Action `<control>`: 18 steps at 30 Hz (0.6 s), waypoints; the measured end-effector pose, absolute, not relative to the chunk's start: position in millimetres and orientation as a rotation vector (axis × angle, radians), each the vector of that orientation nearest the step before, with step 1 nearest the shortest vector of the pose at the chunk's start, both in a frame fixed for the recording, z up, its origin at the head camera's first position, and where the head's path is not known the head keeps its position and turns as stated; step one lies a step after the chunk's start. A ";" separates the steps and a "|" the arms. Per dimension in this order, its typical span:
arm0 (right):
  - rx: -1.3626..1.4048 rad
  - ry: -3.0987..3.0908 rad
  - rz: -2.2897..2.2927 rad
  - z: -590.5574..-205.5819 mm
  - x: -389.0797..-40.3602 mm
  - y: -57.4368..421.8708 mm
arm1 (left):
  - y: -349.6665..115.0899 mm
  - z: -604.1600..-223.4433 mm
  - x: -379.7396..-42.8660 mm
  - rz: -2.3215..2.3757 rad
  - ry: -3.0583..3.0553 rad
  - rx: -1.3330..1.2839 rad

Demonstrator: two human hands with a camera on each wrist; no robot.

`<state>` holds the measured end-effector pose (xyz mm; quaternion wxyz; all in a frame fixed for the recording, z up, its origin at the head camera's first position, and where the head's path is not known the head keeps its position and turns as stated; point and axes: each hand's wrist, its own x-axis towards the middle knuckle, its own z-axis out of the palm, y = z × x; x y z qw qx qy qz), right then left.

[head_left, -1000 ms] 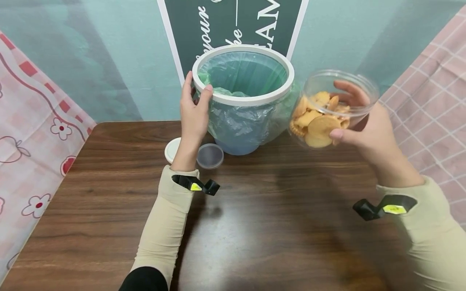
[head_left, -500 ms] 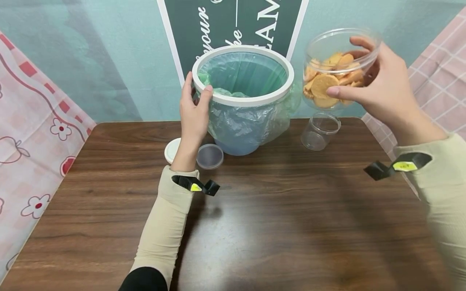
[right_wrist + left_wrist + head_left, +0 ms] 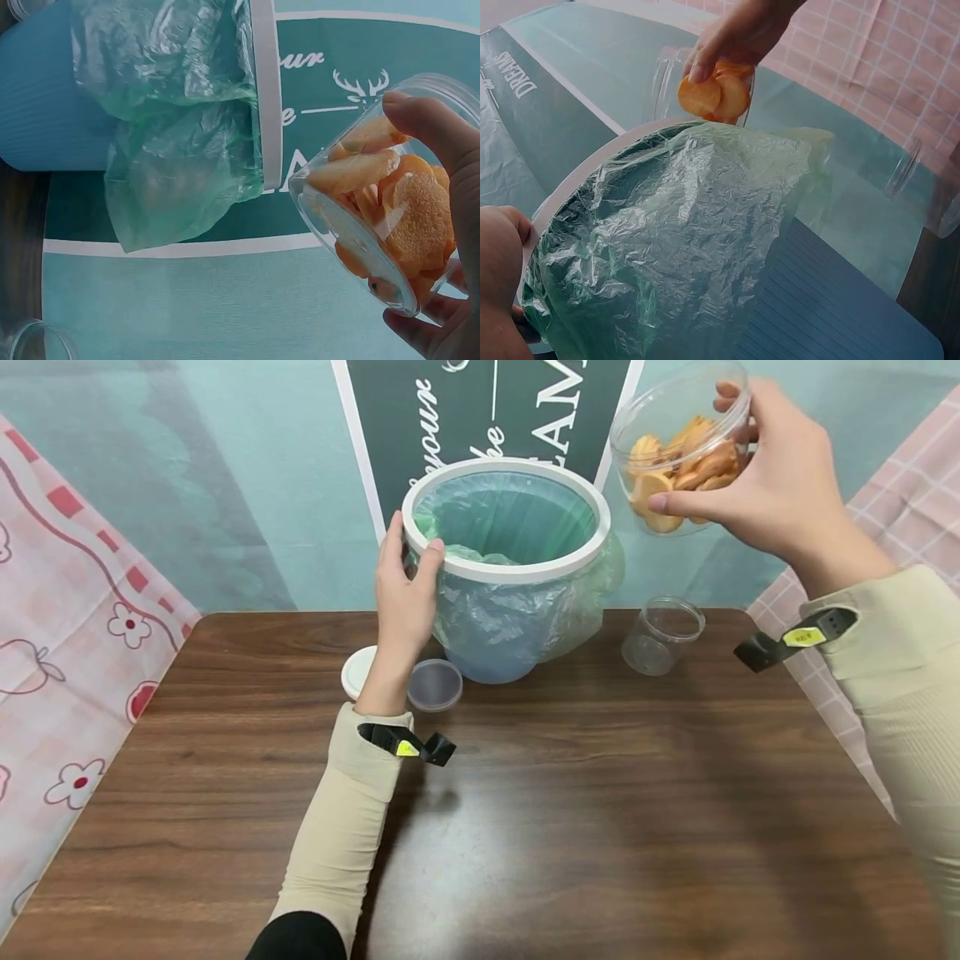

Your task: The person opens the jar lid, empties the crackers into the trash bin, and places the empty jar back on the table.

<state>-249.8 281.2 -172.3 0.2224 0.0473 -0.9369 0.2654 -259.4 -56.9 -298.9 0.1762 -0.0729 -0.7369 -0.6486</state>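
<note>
At the back of the table stands a blue trash bin [image 3: 491,670] with a white rim and a green plastic bag [image 3: 525,614] lining it and hanging over its outside. My left hand [image 3: 405,602] grips the rim on the left side. Up to the right of the bin, my right hand [image 3: 787,485] holds a clear plastic jar [image 3: 637,422] with its thumb and fingers round the wall. Round orange-yellow crackers [image 3: 701,456] fill its lower part. The jar leans toward the bin, apart from the rim; the right wrist view shows its base [image 3: 356,240].
A clear lidless plastic container [image 3: 663,635] stands right of the bin on the brown wooden table [image 3: 600,810]. Beside my left wrist lie a white lid [image 3: 356,670] and a translucent lid [image 3: 435,685]. Behind the bin hangs a blue-green cloth [image 3: 247,485] with lettering.
My right hand has lifted the jar of crackers up from low beside the bin, then slightly left, and tilted it leftward. The clear container has come into sight. My left hand stays on the rim.
</note>
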 end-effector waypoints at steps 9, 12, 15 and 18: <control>0.300 -2.619 0.461 -171.3 -270.0 272.0 | -56.5 -294.7 -255.9 -1.823 -2.128 -0.189; 0.360 -2.662 0.372 -171.3 -274.3 269.8 | -55.8 -295.1 -255.2 -1.816 -2.118 -0.191; 0.395 -2.713 0.260 -169.5 -276.0 268.5 | -55.1 -295.9 -255.5 -1.815 -2.111 -0.190; 0.390 -2.744 0.176 -166.8 -277.1 267.0 | -54.0 -296.0 -255.8 -1.816 -2.101 -0.193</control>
